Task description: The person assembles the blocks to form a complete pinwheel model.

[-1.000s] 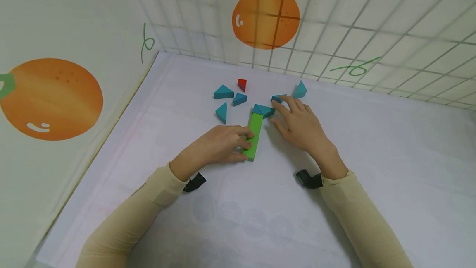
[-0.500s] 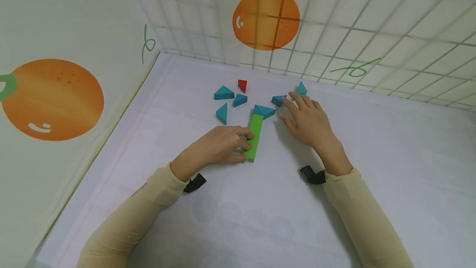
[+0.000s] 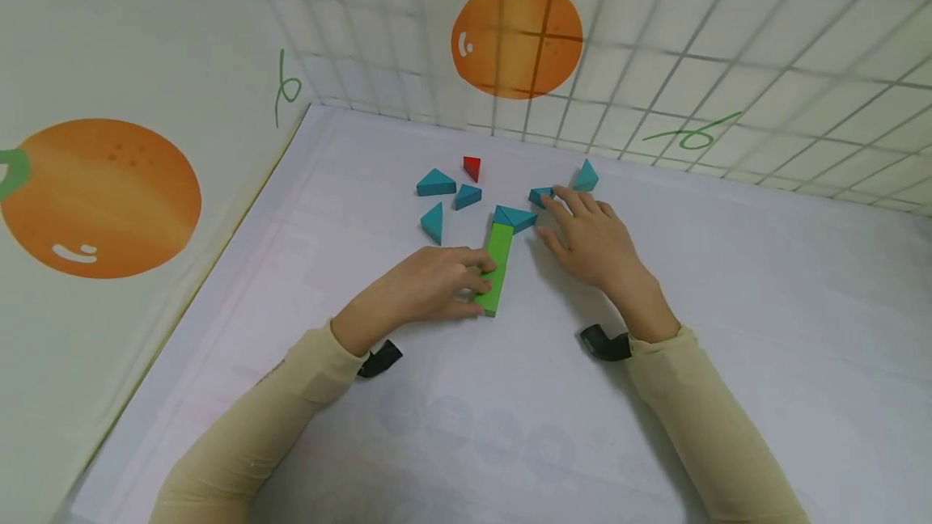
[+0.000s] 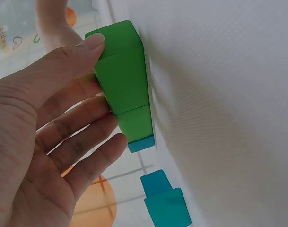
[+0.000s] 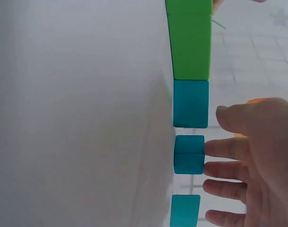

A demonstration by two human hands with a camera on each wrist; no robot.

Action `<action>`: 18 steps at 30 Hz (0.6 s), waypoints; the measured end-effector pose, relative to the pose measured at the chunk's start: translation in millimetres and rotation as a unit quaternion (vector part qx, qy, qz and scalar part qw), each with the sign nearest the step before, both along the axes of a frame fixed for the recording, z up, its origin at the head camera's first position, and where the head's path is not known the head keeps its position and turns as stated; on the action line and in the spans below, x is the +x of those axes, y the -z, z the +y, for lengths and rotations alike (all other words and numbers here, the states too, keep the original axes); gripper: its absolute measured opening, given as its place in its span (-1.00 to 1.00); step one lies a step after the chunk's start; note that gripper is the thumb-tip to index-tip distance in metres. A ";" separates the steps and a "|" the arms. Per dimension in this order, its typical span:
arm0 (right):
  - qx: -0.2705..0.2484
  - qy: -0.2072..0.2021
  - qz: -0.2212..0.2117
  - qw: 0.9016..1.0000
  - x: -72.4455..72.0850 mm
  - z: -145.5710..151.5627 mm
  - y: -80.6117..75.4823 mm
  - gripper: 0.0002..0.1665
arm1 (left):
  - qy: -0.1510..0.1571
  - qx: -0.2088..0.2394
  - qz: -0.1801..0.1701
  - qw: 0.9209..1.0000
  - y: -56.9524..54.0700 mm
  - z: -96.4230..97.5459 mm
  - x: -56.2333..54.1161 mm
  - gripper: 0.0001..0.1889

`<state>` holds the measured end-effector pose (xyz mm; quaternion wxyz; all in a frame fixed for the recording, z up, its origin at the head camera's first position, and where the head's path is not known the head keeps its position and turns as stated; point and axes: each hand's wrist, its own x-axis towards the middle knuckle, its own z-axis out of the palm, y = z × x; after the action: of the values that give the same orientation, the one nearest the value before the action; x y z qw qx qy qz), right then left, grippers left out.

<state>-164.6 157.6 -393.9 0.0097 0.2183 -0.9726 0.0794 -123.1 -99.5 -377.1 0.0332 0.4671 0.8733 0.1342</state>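
My left hand (image 3: 429,285) rests its fingertips on a row of green blocks (image 3: 497,265), thumb at the near end. In the left wrist view a seam divides the green row (image 4: 122,80), and the fingers are long and loosely bent. Two blue triangular blocks (image 3: 515,218) stand against the far end of the green row. My right hand (image 3: 593,242) is over the table with fingers spread and relaxed, fingertips right at a small blue triangular block (image 3: 539,196). The right wrist view has its fingertips close beside that blue block (image 5: 189,154), thumb apart.
Left of the row lie three blue triangular blocks, including a left-pointing one (image 3: 433,223), and a red triangle (image 3: 472,167). Another blue triangle (image 3: 586,175) lies beyond the right hand. A wall (image 3: 408,39) printed with a grid and oranges bounds the white table (image 3: 466,427).
My right hand shifted right, away from the small blue block, then came back left to it. The left hand stays on the green row, and the blocks keep their places.
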 end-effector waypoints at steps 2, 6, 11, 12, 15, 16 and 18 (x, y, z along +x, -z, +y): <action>-0.002 0.000 -0.002 1.000 0.3 -0.2 -0.2 -0.36 | -0.001 -0.002 -0.003 1.000 -0.2 -0.1 0.0 -0.71; -0.015 0.000 -0.003 1.000 0.7 0.3 0.2 -0.37 | -0.002 -0.006 -0.008 1.000 -1.2 0.3 0.3 -0.71; -0.037 -0.003 0.002 0.999 0.4 1.2 3.2 -0.39 | -0.001 -0.008 -0.010 1.000 -2.7 0.5 1.1 -0.70; -0.040 -0.004 0.003 0.999 0.4 1.3 3.6 -0.39 | -0.001 -0.008 -0.010 1.000 -2.8 0.4 1.2 -0.71; -0.048 -0.005 0.002 0.999 0.3 1.5 4.0 -0.40 | -0.001 -0.010 -0.009 1.000 -3.1 0.2 1.6 -0.71; -0.049 -0.005 0.002 0.999 0.2 1.5 3.8 -0.40 | -0.001 -0.010 -0.009 1.000 -3.2 0.2 1.6 -0.71; -0.047 -0.002 0.001 0.999 0.2 2.1 3.0 -0.40 | -0.002 -0.012 -0.010 1.000 -3.5 0.7 1.4 -0.70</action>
<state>-164.4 159.7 -396.9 0.0204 0.2197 -0.9673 0.1252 -121.7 -98.8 -373.6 0.0469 0.4638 0.8753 0.1287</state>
